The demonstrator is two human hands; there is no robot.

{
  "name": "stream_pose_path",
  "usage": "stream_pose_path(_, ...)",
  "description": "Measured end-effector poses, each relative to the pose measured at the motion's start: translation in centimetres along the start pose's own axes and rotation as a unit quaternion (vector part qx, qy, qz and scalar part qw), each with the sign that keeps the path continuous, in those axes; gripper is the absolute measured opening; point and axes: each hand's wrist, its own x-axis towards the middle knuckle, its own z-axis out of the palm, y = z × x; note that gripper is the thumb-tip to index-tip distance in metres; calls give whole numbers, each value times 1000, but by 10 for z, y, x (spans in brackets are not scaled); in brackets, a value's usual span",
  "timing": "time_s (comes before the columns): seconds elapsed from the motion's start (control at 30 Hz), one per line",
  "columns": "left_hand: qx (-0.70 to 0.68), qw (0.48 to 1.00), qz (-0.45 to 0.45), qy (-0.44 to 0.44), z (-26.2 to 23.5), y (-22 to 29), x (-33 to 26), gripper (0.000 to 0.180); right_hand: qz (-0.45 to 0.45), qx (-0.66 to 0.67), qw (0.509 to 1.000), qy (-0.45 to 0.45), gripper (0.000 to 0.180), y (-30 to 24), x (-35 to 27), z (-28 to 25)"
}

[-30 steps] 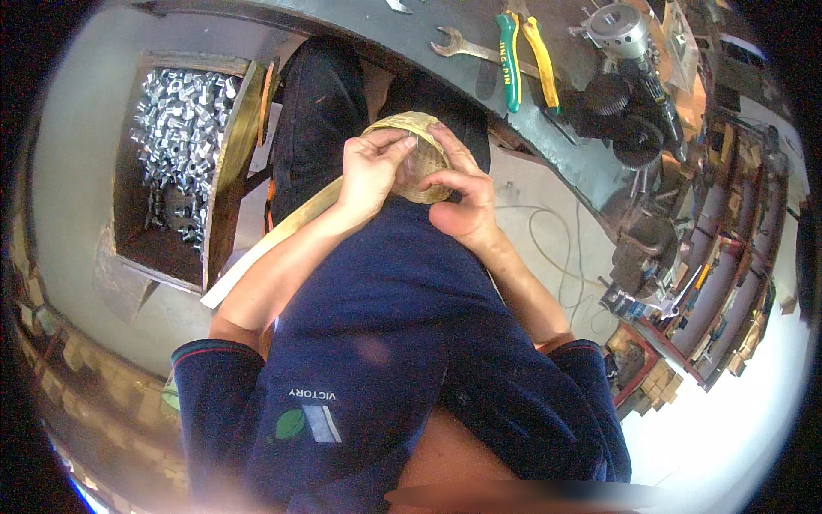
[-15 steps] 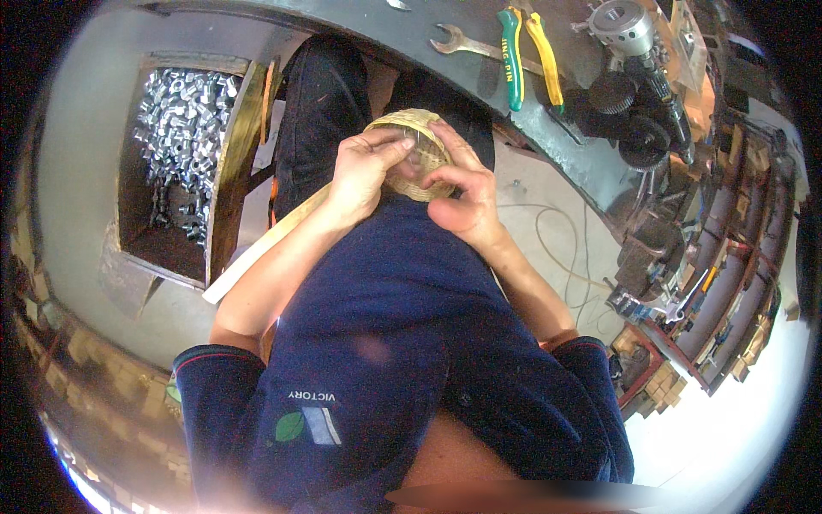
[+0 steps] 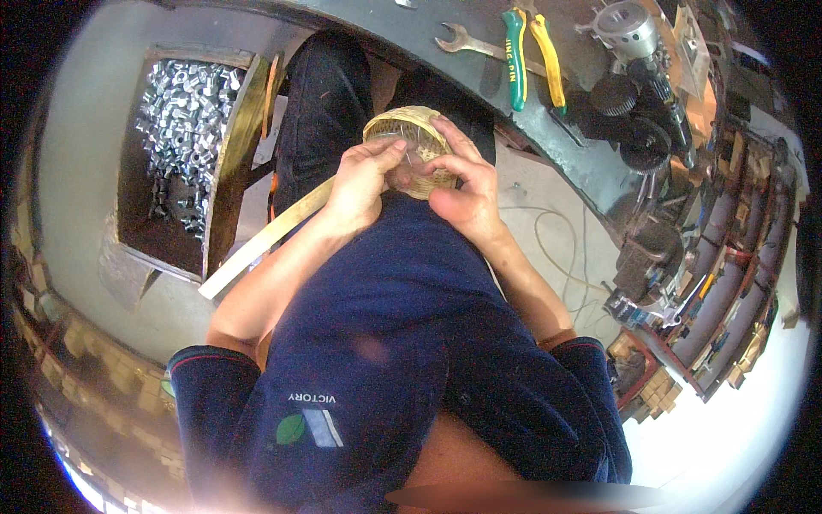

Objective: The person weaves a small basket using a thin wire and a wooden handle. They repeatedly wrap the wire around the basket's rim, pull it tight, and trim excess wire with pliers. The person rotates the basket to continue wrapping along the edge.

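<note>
Seated person in a dark blue shirt (image 3: 385, 343), both hands raised over the lap: the left hand (image 3: 364, 184) and right hand (image 3: 467, 193) each clasp a small woven basket (image 3: 409, 137) between them (fingers curled over its rim). Farther off, a wooden box (image 3: 227, 163) of shiny metal parts (image 3: 184, 120) lies to the left; a spanner (image 3: 467, 43) and green-and-yellow pliers (image 3: 531, 51) rest on the curved dark bench (image 3: 582, 163) beyond.

Woven straw-coloured basket (image 3: 411, 150), shiny metal fittings (image 3: 184, 111) in a wooden box (image 3: 227, 180).
</note>
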Motion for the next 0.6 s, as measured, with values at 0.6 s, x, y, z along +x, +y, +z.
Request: stream_pose_path(0.6,-14,1000,5,-13,-2,-3,5,17,5,-70,997,4,47,-2,2,4)
